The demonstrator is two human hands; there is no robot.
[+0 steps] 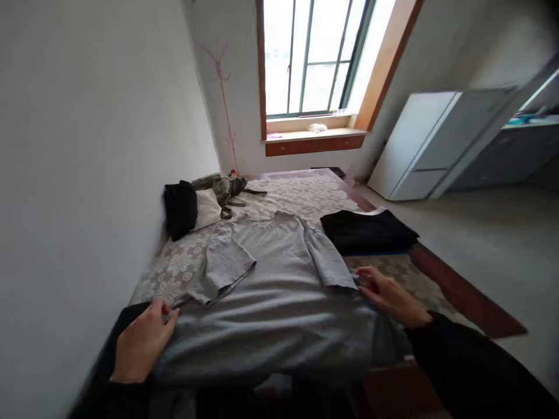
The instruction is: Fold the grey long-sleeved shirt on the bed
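Note:
A grey T-shirt (275,273) lies spread face up, its neckline toward the window and its lower part toward me. Both short sleeves rest on top of the body. At the shirt's left side my left hand (146,337) has its fingers closed, pinching the fabric edge. My right hand (391,294) pinches the opposite side, just beyond the end of the right sleeve. Between the hands the cloth shows soft crosswise ripples, and its lower edge falls into shadow close to my body.
A dark folded stack of clothing (369,231) sits right of the shirt on the flowered cover (301,189). Black (180,209) and white pillows and a camouflage backpack (220,186) lie along the left wall. Beyond stand a pink coat rack (227,110) and a white refrigerator (419,145).

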